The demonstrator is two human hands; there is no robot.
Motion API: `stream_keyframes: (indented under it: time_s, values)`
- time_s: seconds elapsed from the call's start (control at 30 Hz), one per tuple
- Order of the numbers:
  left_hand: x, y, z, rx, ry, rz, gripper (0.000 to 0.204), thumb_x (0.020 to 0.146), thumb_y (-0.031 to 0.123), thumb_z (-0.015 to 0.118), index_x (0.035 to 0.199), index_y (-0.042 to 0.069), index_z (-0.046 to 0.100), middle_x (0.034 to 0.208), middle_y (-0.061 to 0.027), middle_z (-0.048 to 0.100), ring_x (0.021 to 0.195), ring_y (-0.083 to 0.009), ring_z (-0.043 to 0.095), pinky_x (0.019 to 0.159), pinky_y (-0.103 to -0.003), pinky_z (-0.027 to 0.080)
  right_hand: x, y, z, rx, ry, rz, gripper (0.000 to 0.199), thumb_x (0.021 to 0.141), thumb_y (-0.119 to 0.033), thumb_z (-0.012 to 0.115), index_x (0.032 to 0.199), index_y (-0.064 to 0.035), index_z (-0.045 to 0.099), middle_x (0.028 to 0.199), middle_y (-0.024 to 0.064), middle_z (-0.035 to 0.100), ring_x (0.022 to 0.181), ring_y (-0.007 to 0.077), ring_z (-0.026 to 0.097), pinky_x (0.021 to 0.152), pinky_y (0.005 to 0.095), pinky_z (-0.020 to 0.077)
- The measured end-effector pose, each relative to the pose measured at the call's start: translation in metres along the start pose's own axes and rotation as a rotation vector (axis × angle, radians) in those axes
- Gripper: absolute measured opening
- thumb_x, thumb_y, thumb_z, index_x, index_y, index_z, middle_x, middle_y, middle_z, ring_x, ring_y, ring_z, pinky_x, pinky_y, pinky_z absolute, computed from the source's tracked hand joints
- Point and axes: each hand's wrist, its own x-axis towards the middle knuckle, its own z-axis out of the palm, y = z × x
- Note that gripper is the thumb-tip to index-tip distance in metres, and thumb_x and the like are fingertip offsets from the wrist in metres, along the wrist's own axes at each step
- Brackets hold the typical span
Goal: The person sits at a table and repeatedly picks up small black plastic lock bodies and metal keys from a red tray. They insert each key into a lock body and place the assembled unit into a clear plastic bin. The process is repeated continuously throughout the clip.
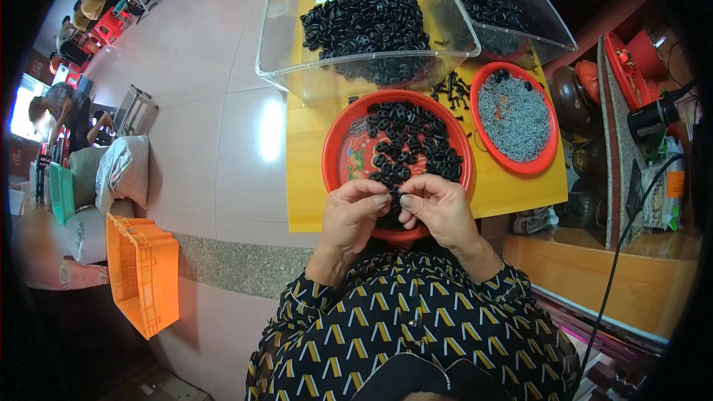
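Observation:
Over the near rim of a round red tray (329, 167), my left hand (355, 217) and my right hand (440, 212) meet, thumbs and fingertips pinched. A small black plastic piece (394, 194) shows at the left fingertips. Whatever the right fingertips pinch is too small to make out. Loose oval black plastic pieces (401, 134), apparently with two holes each, cover much of the tray. The tray's patterned bottom shows at its left side.
A clear bin (278, 67) of black pieces stands behind the tray on a yellow board (306, 178); another clear bin (553, 41) is right of it. A red bowl (551, 141) holds small silvery metal parts. Black pegs (451, 90) lie between. An orange crate (141, 275) stands left.

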Motion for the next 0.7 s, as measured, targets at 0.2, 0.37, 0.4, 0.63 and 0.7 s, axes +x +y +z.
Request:
stream_keyframes:
  time_s: [0.2, 0.37, 0.4, 0.63, 0.7]
  values:
    - [-0.003, -0.001, 0.003, 0.128, 0.040, 0.075, 0.017, 0.076, -0.003, 0.057, 0.093, -0.002, 0.058, 0.078, -0.0091, 0.060, 0.069, -0.0157, 0.057, 0.064, -0.027, 0.046, -0.005, -0.005, 0.007, -0.051, 0.022, -0.039, 0.013, 0.082, 0.000, 0.055, 0.095, 0.0030, 0.053, 0.079, 0.0052, 0.058, 0.064, 0.0091, 0.059, 0.054, 0.0202, 0.0493]
    - [-0.005, -0.002, 0.007, 0.183, 0.020, 0.108, 0.020, 0.076, -0.002, 0.056, 0.096, -0.003, 0.057, 0.077, -0.0088, 0.059, 0.069, -0.0155, 0.056, 0.064, -0.027, 0.046, -0.007, -0.009, 0.009, -0.094, 0.040, -0.020, 0.011, 0.081, 0.000, 0.055, 0.092, 0.0019, 0.053, 0.077, 0.0029, 0.057, 0.063, 0.0075, 0.058, 0.054, 0.0196, 0.0485]
    - [-0.006, -0.002, 0.007, 0.188, 0.015, 0.110, 0.020, 0.076, -0.003, 0.056, 0.096, -0.003, 0.057, 0.077, -0.0086, 0.059, 0.068, -0.0153, 0.056, 0.064, -0.027, 0.046, -0.007, -0.009, 0.009, -0.105, 0.044, -0.022, 0.011, 0.081, 0.000, 0.056, 0.091, 0.0017, 0.053, 0.077, 0.0026, 0.057, 0.063, 0.0072, 0.058, 0.054, 0.0195, 0.0485]
    - [-0.007, -0.001, 0.008, 0.234, -0.020, 0.101, 0.022, 0.077, -0.006, 0.056, 0.098, -0.002, 0.057, 0.079, -0.0059, 0.060, 0.071, -0.0111, 0.057, 0.066, -0.023, 0.046, -0.008, -0.011, 0.010, -0.137, 0.056, 0.009, 0.009, 0.080, -0.001, 0.057, 0.088, 0.0012, 0.053, 0.074, 0.0016, 0.057, 0.062, 0.0066, 0.057, 0.052, 0.0191, 0.0477]
    - [-0.007, -0.001, 0.007, 0.236, -0.037, 0.104, 0.022, 0.076, -0.007, 0.056, 0.098, -0.003, 0.057, 0.080, -0.0054, 0.060, 0.072, -0.0107, 0.056, 0.066, -0.022, 0.046, -0.009, -0.012, 0.010, -0.151, 0.056, 0.012, 0.009, 0.080, -0.001, 0.057, 0.087, 0.0012, 0.054, 0.074, 0.0016, 0.057, 0.062, 0.0066, 0.057, 0.052, 0.0192, 0.0475]
